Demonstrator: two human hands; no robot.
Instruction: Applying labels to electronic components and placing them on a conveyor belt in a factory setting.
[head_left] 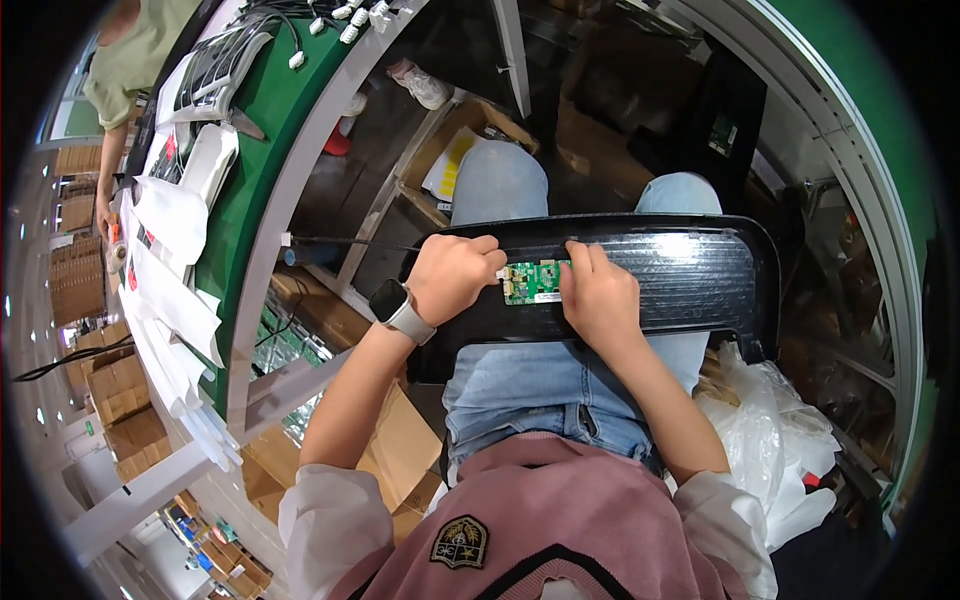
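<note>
A small green circuit board point(531, 281) lies on a black plastic tray point(740, 300) that rests across my lap. My left hand point(450, 275), with a smartwatch on its wrist, is closed at the board's left end, where a small white connector sits. My right hand point(598, 295) presses down on the board's right end with its fingers curled over it. A clear bubble-wrap sheet point(690, 268) covers the right part of the tray.
A green conveyor table point(265, 130) with white bags and cables curves along the left; another person stands at its far end. Cardboard boxes point(405, 440) sit under it by my left knee. Crumpled clear plastic bags point(770, 440) lie at my right.
</note>
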